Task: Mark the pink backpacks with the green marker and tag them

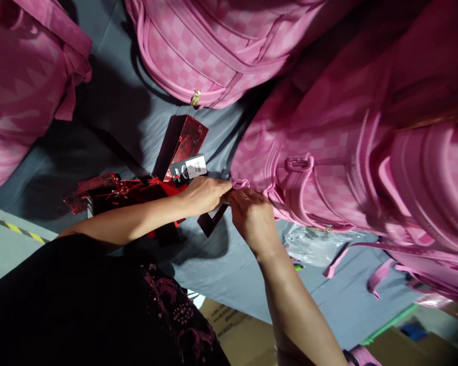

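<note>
Beside a pink checkered backpack, my left hand and my right hand meet with fingers pinched together. A pink loop of the backpack touches their fingertips. What the fingers hold between them is hidden. Just below the fingertips shows a dark hang tag with a pale patch; I cannot tell whether it is gripped. Behind my left hand lie a black-and-white barcode tag and a dark red glossy card. More red and black tags with red cords spread under my left forearm.
Another pink checkered backpack stands at the back, and a pink bag at the left. Grey cloth covers the table. Clear plastic wrap and pink straps lie at right. A cardboard box is below the front edge.
</note>
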Demonstrator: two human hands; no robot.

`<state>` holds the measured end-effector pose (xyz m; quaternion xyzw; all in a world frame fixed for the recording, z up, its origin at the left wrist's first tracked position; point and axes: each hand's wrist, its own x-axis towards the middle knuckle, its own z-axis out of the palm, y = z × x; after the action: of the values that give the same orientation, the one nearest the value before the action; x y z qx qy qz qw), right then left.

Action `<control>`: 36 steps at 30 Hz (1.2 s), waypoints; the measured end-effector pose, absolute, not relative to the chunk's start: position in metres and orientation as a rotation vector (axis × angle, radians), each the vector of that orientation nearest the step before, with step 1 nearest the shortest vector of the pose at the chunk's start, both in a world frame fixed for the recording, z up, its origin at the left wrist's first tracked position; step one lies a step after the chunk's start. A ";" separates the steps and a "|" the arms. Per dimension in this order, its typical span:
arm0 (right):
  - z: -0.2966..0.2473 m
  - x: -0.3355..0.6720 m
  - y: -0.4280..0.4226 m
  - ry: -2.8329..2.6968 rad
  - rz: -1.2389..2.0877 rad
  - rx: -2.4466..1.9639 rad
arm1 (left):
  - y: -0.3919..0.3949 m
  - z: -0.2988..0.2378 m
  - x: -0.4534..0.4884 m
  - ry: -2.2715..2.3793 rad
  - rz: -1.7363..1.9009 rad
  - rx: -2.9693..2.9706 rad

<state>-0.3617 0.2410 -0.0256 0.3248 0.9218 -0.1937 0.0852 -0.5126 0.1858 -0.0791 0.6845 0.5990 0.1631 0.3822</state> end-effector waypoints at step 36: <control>-0.027 -0.370 0.231 2.573 -0.993 1.511 | 0.178 -0.096 -0.506 1.510 0.729 1.546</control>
<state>-0.3704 0.2315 -0.0273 0.4805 0.8182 -0.3158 -0.0017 -0.5063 0.1783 -0.0963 0.6159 0.6016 0.2904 0.4175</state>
